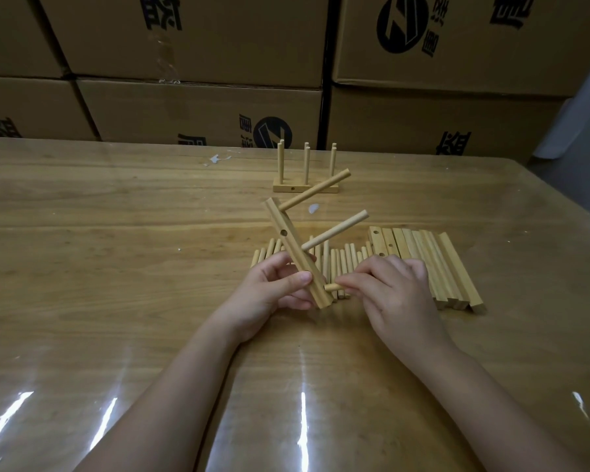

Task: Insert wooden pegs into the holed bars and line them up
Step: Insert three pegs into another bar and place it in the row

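My left hand (276,288) grips a holed wooden bar (292,245), tilted up off the table. Two pegs stick out of the bar to the right, an upper peg (315,189) and a lower peg (335,230). An open hole shows between them. My right hand (394,291) pinches a third peg (331,287), its tip right at the bar's lower end. A row of loose pegs (346,258) lies on the table behind my hands. Finished bars with upright pegs (305,188) stand further back.
A stack of loose holed bars (433,264) lies to the right of the pegs. The glossy wooden table (116,267) runs wide to the left and front. Cardboard boxes (198,107) wall off the far edge.
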A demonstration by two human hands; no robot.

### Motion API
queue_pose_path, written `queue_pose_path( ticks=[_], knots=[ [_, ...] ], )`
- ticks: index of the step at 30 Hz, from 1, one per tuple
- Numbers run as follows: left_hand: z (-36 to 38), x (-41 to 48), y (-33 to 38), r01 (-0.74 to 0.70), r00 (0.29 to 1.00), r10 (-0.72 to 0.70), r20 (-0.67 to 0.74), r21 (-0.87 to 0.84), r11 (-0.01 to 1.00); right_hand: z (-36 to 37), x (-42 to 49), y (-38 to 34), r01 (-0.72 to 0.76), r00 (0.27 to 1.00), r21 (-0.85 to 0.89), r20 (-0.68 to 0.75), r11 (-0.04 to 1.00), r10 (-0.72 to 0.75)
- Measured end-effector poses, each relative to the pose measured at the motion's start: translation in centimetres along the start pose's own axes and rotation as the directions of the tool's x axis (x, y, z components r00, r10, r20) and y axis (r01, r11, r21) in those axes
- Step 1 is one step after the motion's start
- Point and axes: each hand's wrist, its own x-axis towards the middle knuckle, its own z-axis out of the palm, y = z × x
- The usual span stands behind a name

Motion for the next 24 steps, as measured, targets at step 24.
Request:
queue_pose_path(
  ticks=[24],
  knots=[
    [-0.26, 0.07, -0.36, 0.000, 1.000, -0.002, 0.019, 0.068, 0.998, -0.43, 0.24, -0.46, 0.023, 0.995, 0.020, 0.097, 1.000, -0.025]
  ],
)
